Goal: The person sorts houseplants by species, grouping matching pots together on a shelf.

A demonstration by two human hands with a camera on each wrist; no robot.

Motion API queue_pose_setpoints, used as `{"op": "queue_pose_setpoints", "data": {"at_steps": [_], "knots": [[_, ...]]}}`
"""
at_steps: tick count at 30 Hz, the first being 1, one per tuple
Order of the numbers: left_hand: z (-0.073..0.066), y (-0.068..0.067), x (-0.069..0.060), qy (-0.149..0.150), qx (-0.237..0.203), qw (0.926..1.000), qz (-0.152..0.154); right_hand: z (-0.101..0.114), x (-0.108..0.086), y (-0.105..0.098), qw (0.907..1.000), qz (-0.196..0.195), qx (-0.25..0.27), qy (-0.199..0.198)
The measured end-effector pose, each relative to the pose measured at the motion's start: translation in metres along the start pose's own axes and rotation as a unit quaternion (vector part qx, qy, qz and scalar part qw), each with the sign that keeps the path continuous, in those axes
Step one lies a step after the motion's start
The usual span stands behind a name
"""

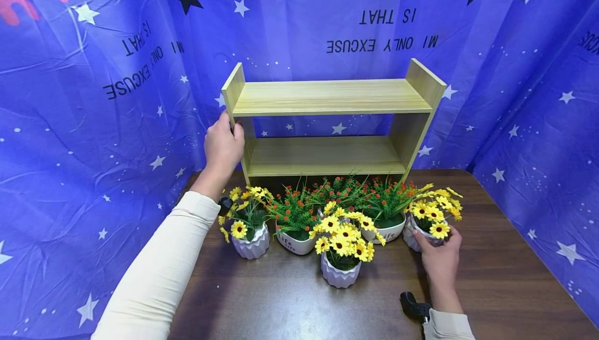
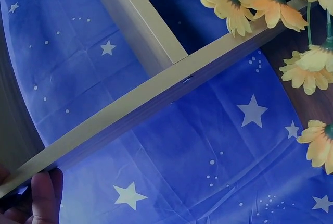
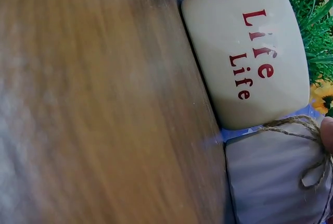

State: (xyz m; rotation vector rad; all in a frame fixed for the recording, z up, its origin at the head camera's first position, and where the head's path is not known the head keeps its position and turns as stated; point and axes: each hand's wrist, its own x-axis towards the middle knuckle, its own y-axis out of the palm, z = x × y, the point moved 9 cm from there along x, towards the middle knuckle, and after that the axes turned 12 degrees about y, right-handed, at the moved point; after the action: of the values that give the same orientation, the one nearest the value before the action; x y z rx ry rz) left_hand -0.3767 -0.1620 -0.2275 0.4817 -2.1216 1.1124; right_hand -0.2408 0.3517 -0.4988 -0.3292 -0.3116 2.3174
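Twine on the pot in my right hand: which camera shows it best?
The right wrist view: it shows the twine up close on the pot, its hanging loop distinct. The head view shows the right hand gripping that pot, but the twine can't be made out. The left wrist view shows none.

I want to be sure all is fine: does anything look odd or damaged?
Only the black lettering on the star-patterned blue cloth looks odd: it is upside down. The pale wooden shelf stands upright, and I see no spill or damage.
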Motion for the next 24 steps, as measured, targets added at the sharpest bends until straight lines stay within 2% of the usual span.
{"op": "queue_pose_setpoints", "data": {"at_steps": [9,20,24], "knots": [[0.0001,-0.0005,-0.0005,0.0,-0.005,1.0,-0.006,-0.0003,0.0004,-0.0005,1.0,0.0,-0.006,0.003],[0.0017,0.0,-0.0002,0.001,-0.005,1.0,-0.005,-0.0003,0.0,0.0033,0.9991,-0.007,0.042,-0.001],[0.0023,-0.0002,-0.0003,0.002,-0.008,0.9999,-0.011,-0.0031,0.0018,0.0027,0.9977,-0.003,0.065,0.017]]}}
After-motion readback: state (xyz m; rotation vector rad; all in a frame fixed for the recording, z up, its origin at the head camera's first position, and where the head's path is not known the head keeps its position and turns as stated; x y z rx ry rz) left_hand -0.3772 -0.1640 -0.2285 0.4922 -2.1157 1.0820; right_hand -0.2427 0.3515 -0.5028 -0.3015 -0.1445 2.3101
